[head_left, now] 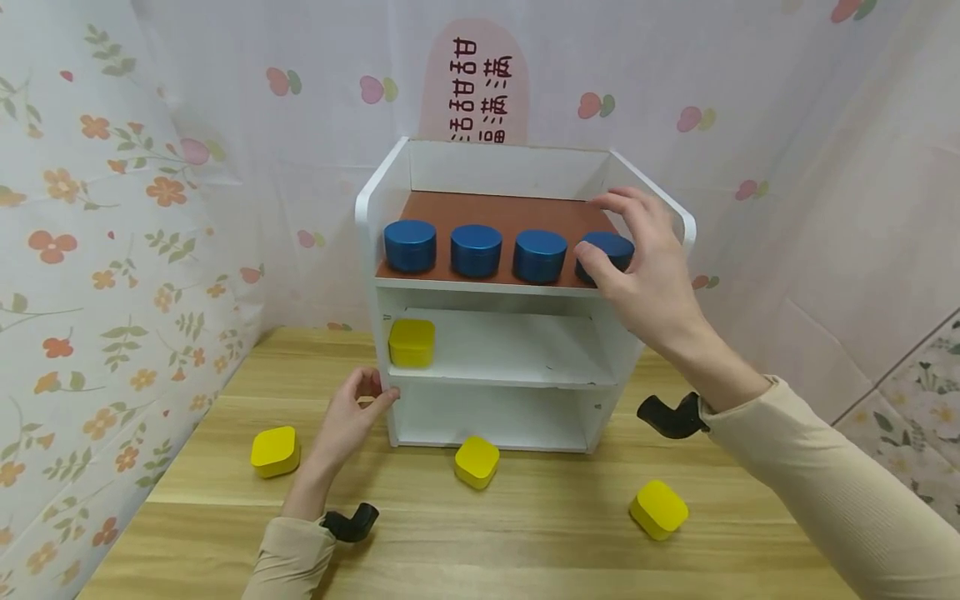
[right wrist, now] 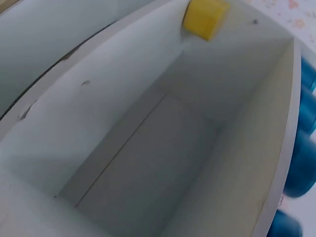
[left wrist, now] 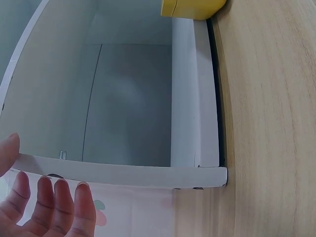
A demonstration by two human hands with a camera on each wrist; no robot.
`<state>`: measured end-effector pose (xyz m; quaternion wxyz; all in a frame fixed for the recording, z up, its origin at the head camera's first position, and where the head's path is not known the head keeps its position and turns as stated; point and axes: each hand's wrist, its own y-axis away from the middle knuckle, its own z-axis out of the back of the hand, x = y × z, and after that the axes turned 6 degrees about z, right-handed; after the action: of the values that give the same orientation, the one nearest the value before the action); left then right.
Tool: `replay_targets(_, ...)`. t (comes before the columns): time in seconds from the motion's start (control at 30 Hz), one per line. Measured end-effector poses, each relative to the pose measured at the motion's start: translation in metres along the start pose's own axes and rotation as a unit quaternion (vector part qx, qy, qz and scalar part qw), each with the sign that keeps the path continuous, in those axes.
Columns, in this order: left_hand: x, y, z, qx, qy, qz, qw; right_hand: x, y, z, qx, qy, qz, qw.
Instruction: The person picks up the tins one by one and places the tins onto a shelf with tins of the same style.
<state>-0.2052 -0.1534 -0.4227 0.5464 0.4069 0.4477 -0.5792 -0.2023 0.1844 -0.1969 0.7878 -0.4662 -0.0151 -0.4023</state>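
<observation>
Several round blue tins (head_left: pixel 476 251) stand in a row on the brown top board of a small white shelf unit (head_left: pixel 495 377). At the rightmost blue tin (head_left: pixel 617 245), my right hand (head_left: pixel 648 271) reaches in from the right. Its thumb overlaps the tin's left side, while the index finger arches above and behind the lid, apart from it. The right wrist view does not show this hand. My left hand (head_left: pixel 351 421) holds the unit's left side panel (left wrist: pixel 123 173), thumb at the front edge and fingers outside. One yellow rounded-square box (head_left: pixel 412 343) sits at the left of the middle shelf.
Three more yellow boxes lie on the wooden table (head_left: pixel 555 542): a left box (head_left: pixel 275 452), a middle box (head_left: pixel 477 462) close before the unit, and a right box (head_left: pixel 659 509). Raised white sides flank the top board. A patterned curtain (head_left: pixel 300 167) hangs behind.
</observation>
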Motion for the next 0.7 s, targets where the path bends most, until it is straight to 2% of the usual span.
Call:
replay_targets(0.13,0.000,0.000,0.001,-0.002,0.001,-0.001,1.0000,0.008,0.007,-0.011,-0.048,-0.010,0.074,0.9960)
replay_targets(0.27,0.000,-0.002,0.000,-0.002,-0.001,-0.002,1.0000,0.018,0.017,-0.025,-0.110,-0.025,0.170,0.9790)
replay_targets(0.37,0.000,-0.002,0.000,0.000,0.001,-0.002,1.0000,0.026,0.026,-0.036,-0.130,-0.042,0.208,0.9687)
replay_targets(0.43,0.000,-0.002,0.000,0.000,0.002,-0.004,1.0000,0.029,0.032,-0.042,-0.131,-0.056,0.214,0.9664)
replay_targets(0.53,-0.001,-0.001,0.000,-0.001,0.002,-0.006,1.0000,0.033,0.042,-0.051,-0.119,-0.084,0.205,0.9680)
replay_targets(0.63,-0.001,-0.001,0.000,-0.002,0.002,-0.005,1.0000,0.038,0.055,-0.063,-0.096,-0.161,0.176,0.9664)
replay_targets(0.7,-0.001,-0.001,0.000,0.003,-0.002,-0.004,1.0000,0.040,0.065,-0.071,-0.080,-0.221,0.148,0.9606)
